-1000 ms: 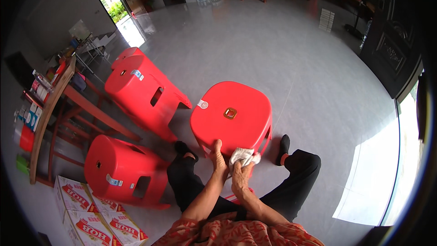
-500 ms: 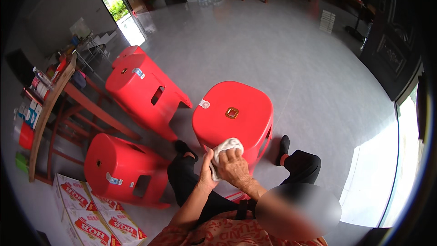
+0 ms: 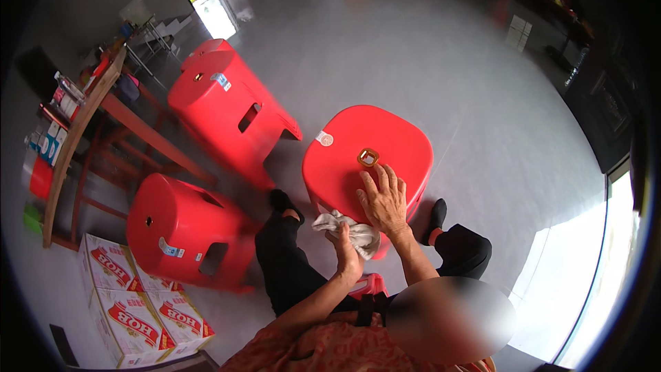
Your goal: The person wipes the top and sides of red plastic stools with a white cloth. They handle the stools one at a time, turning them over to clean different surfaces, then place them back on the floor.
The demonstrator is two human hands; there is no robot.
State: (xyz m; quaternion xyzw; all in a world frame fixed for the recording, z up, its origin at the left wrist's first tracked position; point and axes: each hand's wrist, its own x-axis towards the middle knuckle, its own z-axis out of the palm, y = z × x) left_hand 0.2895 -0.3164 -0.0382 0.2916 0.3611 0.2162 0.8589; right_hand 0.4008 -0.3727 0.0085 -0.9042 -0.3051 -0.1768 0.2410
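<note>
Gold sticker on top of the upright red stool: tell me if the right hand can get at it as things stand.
Probably yes. The right hand lies flat on the red stool, fingertips just short of the gold sticker, with nothing between. The left hand holds the cloth lower down, clear of it.

Our right hand (image 3: pixel 383 201) no longer holds the grey cloth (image 3: pixel 348 229): half a second ago it pressed the cloth on the near edge of the red stool (image 3: pixel 368 153), and now it lies flat and bare on the seat, fingers spread toward the small square hole. The cloth has passed to our left hand (image 3: pixel 344 251), which now grips it against the stool's near side, below the seat edge.
</note>
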